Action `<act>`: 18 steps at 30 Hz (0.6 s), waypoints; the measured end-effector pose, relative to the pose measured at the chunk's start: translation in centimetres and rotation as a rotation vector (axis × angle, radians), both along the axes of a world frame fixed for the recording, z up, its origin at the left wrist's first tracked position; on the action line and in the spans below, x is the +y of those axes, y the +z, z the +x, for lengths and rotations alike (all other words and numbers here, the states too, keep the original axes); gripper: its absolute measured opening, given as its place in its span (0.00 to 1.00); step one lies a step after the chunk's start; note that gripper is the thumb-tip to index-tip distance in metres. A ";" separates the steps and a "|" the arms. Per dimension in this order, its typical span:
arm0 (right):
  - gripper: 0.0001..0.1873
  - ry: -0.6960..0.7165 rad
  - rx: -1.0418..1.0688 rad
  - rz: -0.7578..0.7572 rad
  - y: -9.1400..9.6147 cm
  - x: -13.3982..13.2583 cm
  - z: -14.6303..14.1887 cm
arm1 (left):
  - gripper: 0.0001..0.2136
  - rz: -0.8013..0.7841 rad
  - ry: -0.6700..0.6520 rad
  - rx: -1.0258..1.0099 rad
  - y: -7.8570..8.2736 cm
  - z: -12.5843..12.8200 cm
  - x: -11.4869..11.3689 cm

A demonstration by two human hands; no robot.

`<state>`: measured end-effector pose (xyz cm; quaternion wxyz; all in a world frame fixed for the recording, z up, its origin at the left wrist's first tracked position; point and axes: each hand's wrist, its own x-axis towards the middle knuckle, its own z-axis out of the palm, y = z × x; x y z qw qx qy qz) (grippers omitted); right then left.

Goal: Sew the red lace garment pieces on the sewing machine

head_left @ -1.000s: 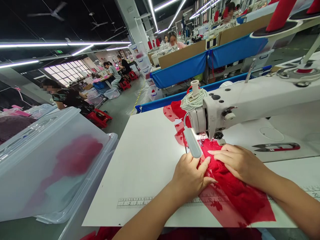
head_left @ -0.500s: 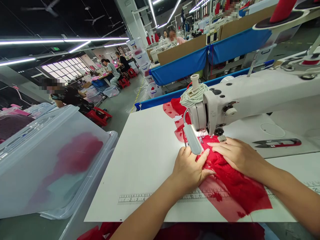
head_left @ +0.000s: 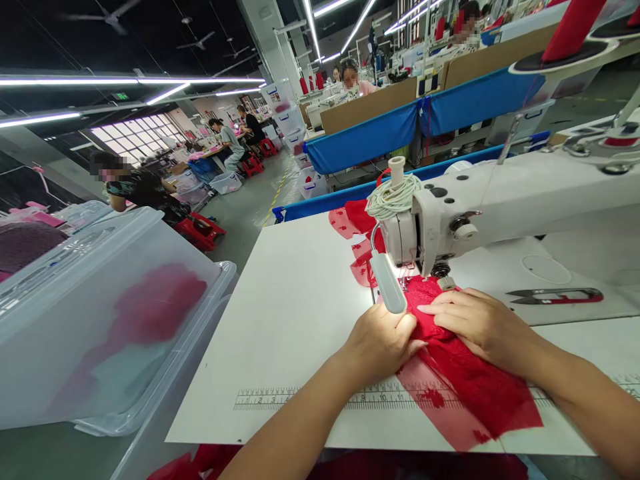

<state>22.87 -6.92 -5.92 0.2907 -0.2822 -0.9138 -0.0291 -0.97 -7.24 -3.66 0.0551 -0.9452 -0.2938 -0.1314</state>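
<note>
Red lace fabric (head_left: pixel 467 367) with a sheer, flower-patterned edge lies under the head of a white sewing machine (head_left: pixel 505 207) and trails toward the table's front edge. My left hand (head_left: pixel 383 340) is closed on the fabric's left edge, thumb and curled fingers pinching it just below the presser foot (head_left: pixel 404 283). My right hand (head_left: pixel 475 323) lies on top of the fabric to the right, its fingers stretched out and pressing it flat. A small grey lamp (head_left: pixel 389 281) on a bent neck hangs beside the needle and covers some left fingertips.
Thread snips (head_left: pixel 555 296) lie on the machine bed at right. A printed ruler (head_left: pixel 265 398) runs along the white table (head_left: pixel 280 300). Translucent bins (head_left: pixel 100 320) holding red cloth stand at left. Red fabric (head_left: pixel 175 467) hangs below the front edge. Co-workers sit at machines behind.
My left fingers have curled in more tightly at the fabric's edge. My right hand has slid slightly back from the presser foot. The camera view has shifted a little.
</note>
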 end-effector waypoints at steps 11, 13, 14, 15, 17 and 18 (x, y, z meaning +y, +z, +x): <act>0.18 -0.014 -0.046 0.057 0.0 0.3 0.5 | 0.33 0.041 0.049 0.000 -0.7 -0.3 -1.1; 0.18 -0.025 -0.039 0.059 0.1 0.3 0.5 | 0.34 0.076 0.060 0.000 -1.0 -0.3 -1.2; 0.17 -0.029 -0.036 0.058 0.1 0.3 0.5 | 0.34 0.088 0.069 0.003 -1.1 -0.3 -1.2; 0.17 -0.034 -0.034 0.058 0.1 0.3 0.4 | 0.34 0.097 0.078 0.005 -1.2 -0.3 -1.2; 0.17 -0.042 -0.030 0.067 0.0 0.3 0.4 | 0.34 0.118 0.092 -0.004 -1.3 -0.3 -1.2; 0.17 -0.045 -0.025 0.076 -0.1 0.3 0.4 | 0.34 0.130 0.096 -0.015 -1.4 -0.3 -1.2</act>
